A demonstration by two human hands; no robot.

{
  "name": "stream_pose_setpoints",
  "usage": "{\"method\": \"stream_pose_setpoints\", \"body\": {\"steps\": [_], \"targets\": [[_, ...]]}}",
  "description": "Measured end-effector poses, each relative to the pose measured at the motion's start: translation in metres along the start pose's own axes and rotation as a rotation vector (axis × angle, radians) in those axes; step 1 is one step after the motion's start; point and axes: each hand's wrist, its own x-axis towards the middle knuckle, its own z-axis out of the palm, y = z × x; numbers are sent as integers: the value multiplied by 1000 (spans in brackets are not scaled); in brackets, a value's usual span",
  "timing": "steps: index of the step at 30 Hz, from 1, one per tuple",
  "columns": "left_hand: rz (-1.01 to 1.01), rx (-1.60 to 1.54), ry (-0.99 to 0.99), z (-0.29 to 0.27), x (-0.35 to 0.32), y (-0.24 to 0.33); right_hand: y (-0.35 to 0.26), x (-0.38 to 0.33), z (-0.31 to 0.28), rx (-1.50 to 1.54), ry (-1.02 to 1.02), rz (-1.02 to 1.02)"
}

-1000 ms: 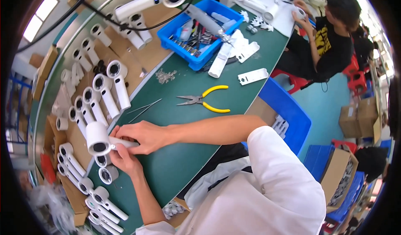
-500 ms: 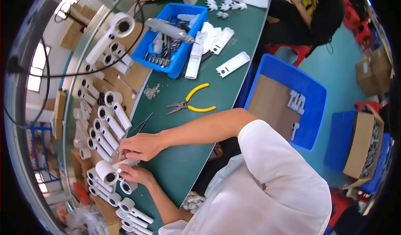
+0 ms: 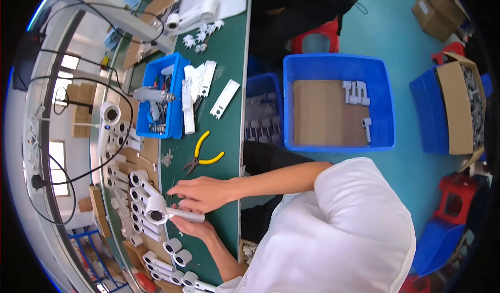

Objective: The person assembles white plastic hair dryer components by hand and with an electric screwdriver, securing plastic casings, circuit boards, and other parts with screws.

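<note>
Pliers = reference: yellow handles, nose apart, lying on the green bench. Directions as seen in the head view.

Device: white, round head, straight handle. Sits below the pliers, head to the left, handle pointing right. Up in the hands, over the bench.

Left hand: below the pliers, at the underside of the device. Fingers pinching the handle near the head; exact contact partly hidden.

Right hand: just below the pliers, above the handle. Fingers loosely spread, reaching left; can't tell if any touch the device.

Around the pliers:
- just left: pile of small bits
- above left: blue box with mixed tools, grey power tool lying across it
- above: white shells, one lying apart from the others, nearest the pliers
- below left: row of similar white units
- further below: two white rings, side by side
- well right, off the bench: blue bin, cardboard inside, white parts in its right half.
</note>
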Motion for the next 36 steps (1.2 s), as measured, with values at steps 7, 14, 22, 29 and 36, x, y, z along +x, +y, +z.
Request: {"method": "stream_pose_setpoints", "body": {"steps": [7,14,22,29,36], "targets": [[-136,-63,-586,6,-29,-2,9,-52,-41,-270,152,79],[-37,-29,-657,8,-31,0,13,-49,-21,-508,330,69],[-131,-71,-720,1,-45,15,5,-53,-24,-328,317,123],[301,173,-836,3,-53,13,-27,-79,-14,-199,240,224],[422,244,-1134,6,-89,15,-56,-129,-26,109,396,350]]}}
